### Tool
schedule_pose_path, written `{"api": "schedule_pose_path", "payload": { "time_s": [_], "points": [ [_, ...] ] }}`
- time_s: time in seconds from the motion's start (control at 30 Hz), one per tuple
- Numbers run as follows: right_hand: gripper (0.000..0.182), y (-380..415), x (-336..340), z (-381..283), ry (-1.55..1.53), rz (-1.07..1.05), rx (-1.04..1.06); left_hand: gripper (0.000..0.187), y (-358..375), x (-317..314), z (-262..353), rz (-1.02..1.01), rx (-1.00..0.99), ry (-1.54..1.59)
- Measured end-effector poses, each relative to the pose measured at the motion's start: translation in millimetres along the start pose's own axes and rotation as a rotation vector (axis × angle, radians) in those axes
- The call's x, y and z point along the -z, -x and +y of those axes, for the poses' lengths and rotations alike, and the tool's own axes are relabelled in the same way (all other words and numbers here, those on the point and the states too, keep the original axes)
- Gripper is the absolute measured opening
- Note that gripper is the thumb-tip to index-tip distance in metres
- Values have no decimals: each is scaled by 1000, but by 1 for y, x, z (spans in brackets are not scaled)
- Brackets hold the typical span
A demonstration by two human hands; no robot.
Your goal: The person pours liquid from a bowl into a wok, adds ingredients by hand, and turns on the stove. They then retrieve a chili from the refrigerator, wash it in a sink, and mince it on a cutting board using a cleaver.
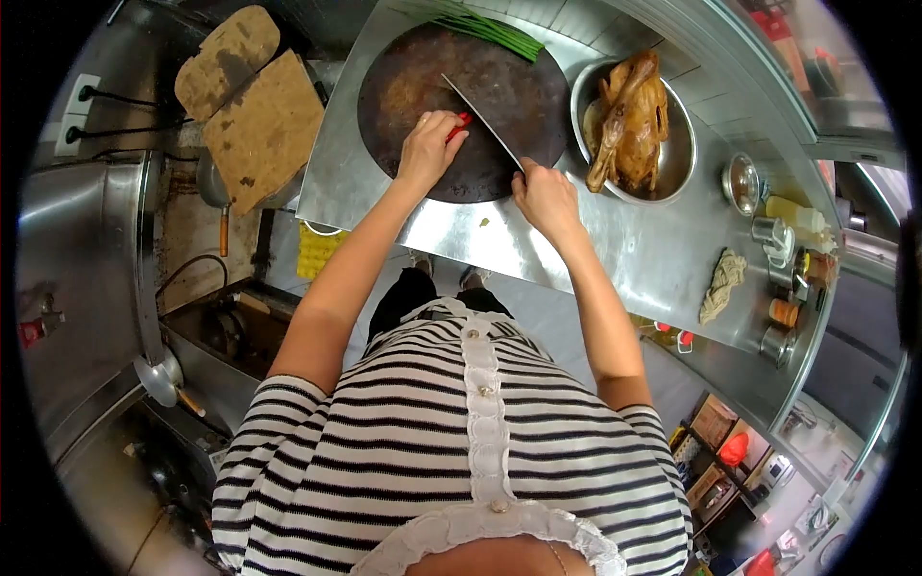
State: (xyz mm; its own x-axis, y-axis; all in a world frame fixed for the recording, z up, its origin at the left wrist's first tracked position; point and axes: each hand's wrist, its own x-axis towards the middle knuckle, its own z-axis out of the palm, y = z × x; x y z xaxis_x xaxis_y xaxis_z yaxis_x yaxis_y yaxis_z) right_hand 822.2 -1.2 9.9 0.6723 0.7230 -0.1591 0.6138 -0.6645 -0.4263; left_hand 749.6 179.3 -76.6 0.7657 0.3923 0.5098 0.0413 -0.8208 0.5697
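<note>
My left hand is closed on a red chili pepper over the dark round chopping board, its fingertips bent round the pepper. The knife is in my right hand, gripped at the handle near the board's right edge. Its blade, seen nearly edge-on, points up and left across the board, just right of the pepper. Long green scallions lie along the board's far edge.
A metal bowl holding a whole cooked bird stands right of the board on the steel counter. Farther right are a crumpled cloth, a small bowl and several jars. Flattened cardboard lies left of the counter.
</note>
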Motion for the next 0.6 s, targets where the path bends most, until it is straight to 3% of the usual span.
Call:
{"api": "schedule_pose_path", "payload": {
  "time_s": [0.33,0.47,0.6],
  "points": [
    [19,3,6,4,49,4,37,11,1,-6,-8,11,7,34],
    [20,16,-2,6,134,145,159,15,0,-8,-11,-44,74,-4],
    [19,19,-3,2,215,113,160,20,-1,-11,-13,1,46,13]
  ]
}}
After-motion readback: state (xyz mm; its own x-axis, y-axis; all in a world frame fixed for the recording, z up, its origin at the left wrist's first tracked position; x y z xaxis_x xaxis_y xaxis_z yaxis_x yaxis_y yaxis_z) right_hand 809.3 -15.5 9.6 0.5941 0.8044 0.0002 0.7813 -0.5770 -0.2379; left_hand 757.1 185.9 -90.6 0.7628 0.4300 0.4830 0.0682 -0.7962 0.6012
